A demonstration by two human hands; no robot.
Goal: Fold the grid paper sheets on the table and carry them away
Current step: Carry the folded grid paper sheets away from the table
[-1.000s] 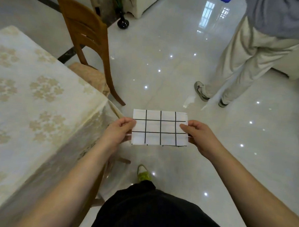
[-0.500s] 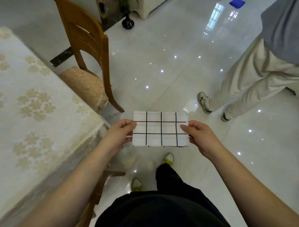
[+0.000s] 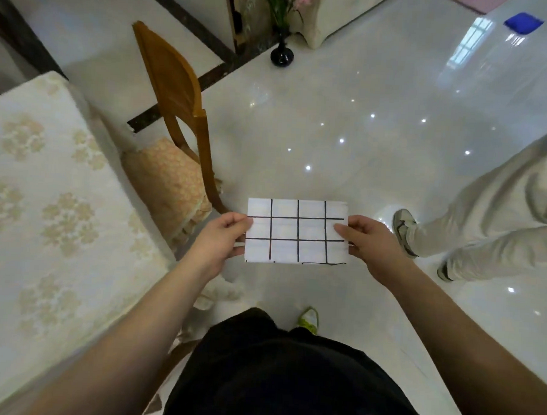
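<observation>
Head view is showing us from above, with our dark clothing nearest the lens and our two forearms reaching forward over the glossy floor point(image 3: 348, 122). We are choosing the folded grid paper point(image 3: 297, 232) as our landmark: it is hanging in the air in front of us, level and face up, clear of everything beneath it. Our left hand point(image 3: 217, 239) is pinching its left edge between thumb and curled fingers, and our right hand point(image 3: 367, 242) is pinching the right edge likewise; we judge that this two-sided grip is keeping the folded layers flat and together while we are walking. Left of the paper, the tabletop point(image 3: 47, 197) with its flowered cloth is lying beside us, and no sheet is showing on the part in sight, so the folding looks done and the carrying is under way. Just beyond the paper's left corner a wooden chair point(image 3: 177, 87) is standing. To its right another person's legs point(image 3: 484, 223) are crossing the floor, so we are needing to mind our path. Farthest off, a dark vase point(image 3: 282, 55) is standing.
</observation>
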